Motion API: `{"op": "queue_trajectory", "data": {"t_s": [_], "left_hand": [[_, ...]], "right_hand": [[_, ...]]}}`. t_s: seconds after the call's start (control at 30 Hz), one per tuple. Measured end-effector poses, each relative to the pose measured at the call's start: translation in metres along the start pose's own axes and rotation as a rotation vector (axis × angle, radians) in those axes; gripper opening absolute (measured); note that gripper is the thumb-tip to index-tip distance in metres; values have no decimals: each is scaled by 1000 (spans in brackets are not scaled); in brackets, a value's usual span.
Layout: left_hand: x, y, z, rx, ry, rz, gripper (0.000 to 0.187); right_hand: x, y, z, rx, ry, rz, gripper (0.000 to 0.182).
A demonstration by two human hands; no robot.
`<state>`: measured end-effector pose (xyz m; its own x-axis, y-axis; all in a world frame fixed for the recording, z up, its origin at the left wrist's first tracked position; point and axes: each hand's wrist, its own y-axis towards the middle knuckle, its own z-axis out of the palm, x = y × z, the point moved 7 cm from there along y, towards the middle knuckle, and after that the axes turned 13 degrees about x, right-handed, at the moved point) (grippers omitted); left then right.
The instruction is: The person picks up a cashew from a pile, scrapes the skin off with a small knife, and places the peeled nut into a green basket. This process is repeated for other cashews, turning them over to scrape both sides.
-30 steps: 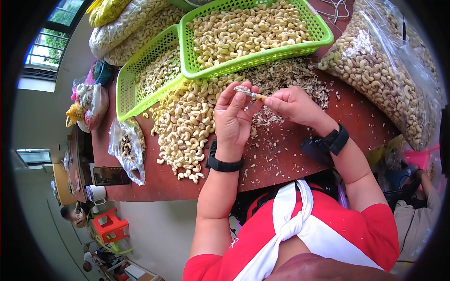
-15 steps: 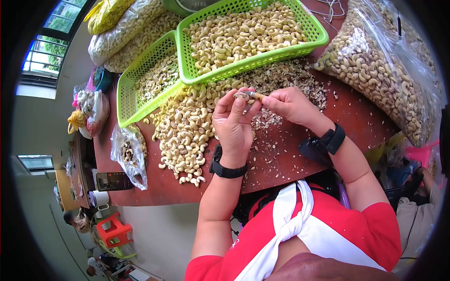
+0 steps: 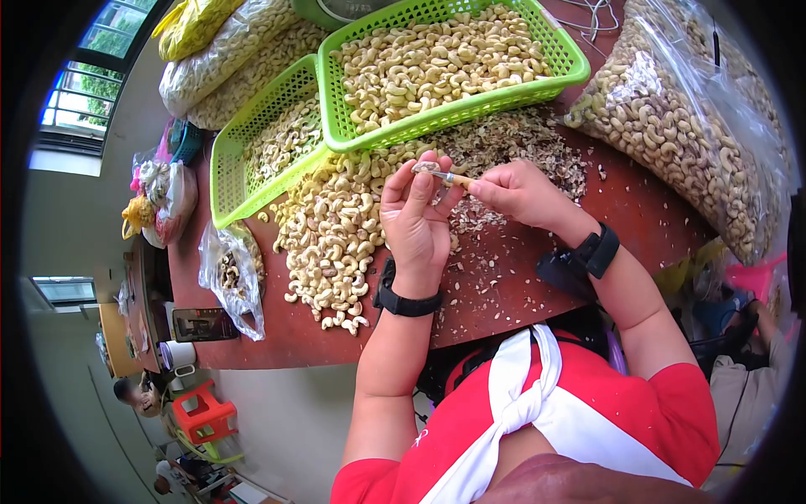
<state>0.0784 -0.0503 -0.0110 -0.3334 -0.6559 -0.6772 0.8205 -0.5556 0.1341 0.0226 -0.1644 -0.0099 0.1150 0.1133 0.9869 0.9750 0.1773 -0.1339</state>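
Note:
Between the thumb and fingers of my left hand is a cashew nut with some brownish skin on it. My right hand grips a small knife by its light wooden handle, and the blade touches the nut. Below and left of my hands lies a pile of peeled cashews. Skin flakes are heaped behind my right hand. A green basket full of cashews stands beyond, with a second green basket to its left.
A large clear bag of cashews leans at the right. A small plastic bag lies on the red table at the left, near a phone and a white mug. Other people sit at the far left and right edges.
The nut and the fingertips of my left hand have shifted slightly left and up. The knife has turned a little, its blade still at the nut.

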Motion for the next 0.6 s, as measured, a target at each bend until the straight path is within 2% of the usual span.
{"op": "queue_trajectory", "data": {"t_s": [0.33, 0.4, 0.53, 0.6], "left_hand": [[-2, -6, 6, -41, 40, 70, 14], [-1, -6, 6, -39, 57, 81, 14], [1, -5, 3, -46, 35, 52, 15], [1, -5, 0, -73, 21, 26, 16]], "right_hand": [[1, 0, -3, -27, -78, -22, 36], [3, 0, -5, -101, -106, -72, 36], [-1, 2, -4, -87, -127, -52, 35], [-5, 3, 0, -39, -42, -24, 34]]}}
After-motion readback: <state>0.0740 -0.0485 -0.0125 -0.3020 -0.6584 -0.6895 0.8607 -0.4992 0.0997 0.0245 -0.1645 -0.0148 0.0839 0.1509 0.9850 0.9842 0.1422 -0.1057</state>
